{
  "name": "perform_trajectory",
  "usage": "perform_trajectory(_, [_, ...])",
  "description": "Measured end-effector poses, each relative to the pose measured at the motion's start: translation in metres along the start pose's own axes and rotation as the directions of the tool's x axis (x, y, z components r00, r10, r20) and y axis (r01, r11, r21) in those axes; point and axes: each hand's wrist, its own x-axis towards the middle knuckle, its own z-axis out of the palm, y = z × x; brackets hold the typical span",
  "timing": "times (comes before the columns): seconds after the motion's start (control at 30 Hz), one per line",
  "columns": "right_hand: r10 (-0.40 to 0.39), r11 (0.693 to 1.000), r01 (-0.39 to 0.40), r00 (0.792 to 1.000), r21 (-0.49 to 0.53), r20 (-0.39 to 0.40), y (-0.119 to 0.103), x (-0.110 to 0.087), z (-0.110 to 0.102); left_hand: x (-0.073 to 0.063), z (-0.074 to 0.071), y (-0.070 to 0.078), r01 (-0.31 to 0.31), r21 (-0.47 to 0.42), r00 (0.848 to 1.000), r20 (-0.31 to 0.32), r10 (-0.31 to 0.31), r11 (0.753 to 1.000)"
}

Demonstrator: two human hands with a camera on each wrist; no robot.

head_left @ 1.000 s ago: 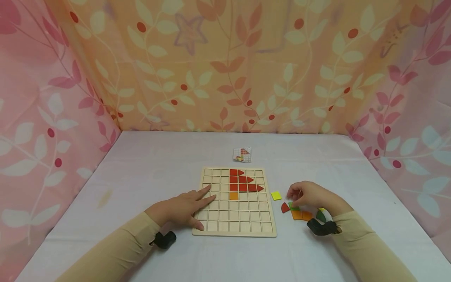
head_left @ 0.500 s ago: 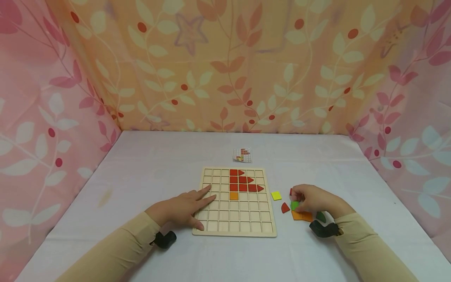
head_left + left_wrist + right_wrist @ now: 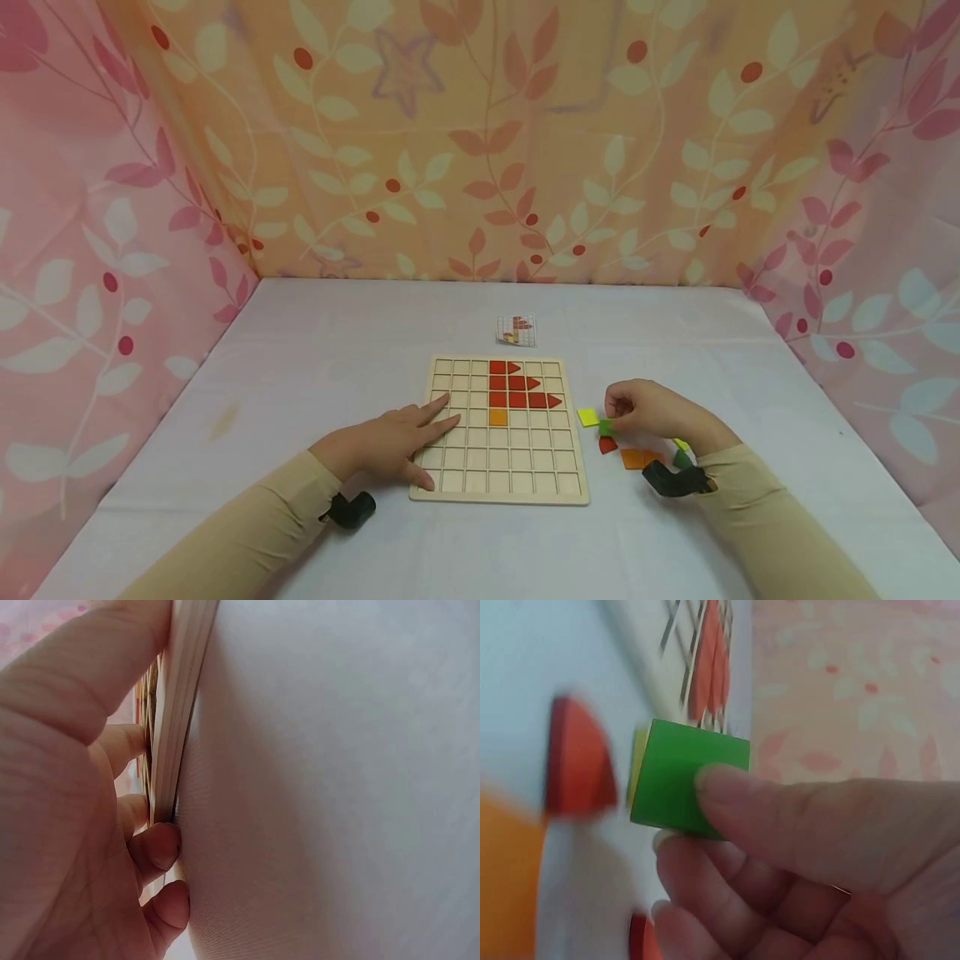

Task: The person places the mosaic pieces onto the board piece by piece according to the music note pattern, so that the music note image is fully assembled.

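Note:
My right hand (image 3: 651,408) pinches a green square tile (image 3: 679,776) between thumb and fingers, held up off the table to the right of the board. My left hand (image 3: 397,439) lies with spread fingers on the left edge of the wooden grid board (image 3: 498,486); the left wrist view shows the thumb and fingertips along the board's side (image 3: 184,697). Set in the grid are several red tiles (image 3: 517,400), some with pointed ends, and an orange square tile (image 3: 498,417). A yellow square tile (image 3: 587,417) and a red quarter-round tile (image 3: 581,761) lie near the right hand.
Orange tiles (image 3: 637,459), a dark green piece (image 3: 682,458) and a bit of yellow lie below the right wrist. Behind the board rests a small printed card (image 3: 517,329) with a grid pattern. Patterned cloth (image 3: 480,150) walls the white table on three sides.
The right hand has picked up the green tile from beside the orange tiles and moved it left toward the board. The left hand and the board stay put.

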Motion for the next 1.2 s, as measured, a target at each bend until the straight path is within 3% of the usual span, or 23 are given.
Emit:
perform_trajectory(0.23, [-0.069,0.995,0.069,0.998,0.077,-0.012,-0.029,0.022,0.014,0.001,0.0,0.0,-0.004,0.002,1.0,-0.001,0.004,1.0])
perform_trajectory(0.43, [-0.167,0.984,0.168,0.986,0.064,-0.006,-0.057,0.04,0.033,0.002,0.0,-0.001,-0.019,0.024,1.0,-0.009,0.02,1.0])
perform_trajectory(0.67, [-0.228,0.972,0.23,0.973,0.048,-0.034,-0.08,0.054,0.056,0.002,0.001,-0.002,-0.029,0.02,1.0,-0.005,0.029,0.999])
perform_trajectory(1.2, [-0.18,0.982,0.182,0.983,0.053,-0.046,-0.093,0.063,0.075,0.001,0.001,-0.002,-0.006,0.005,1.0,0.003,0.006,1.0])
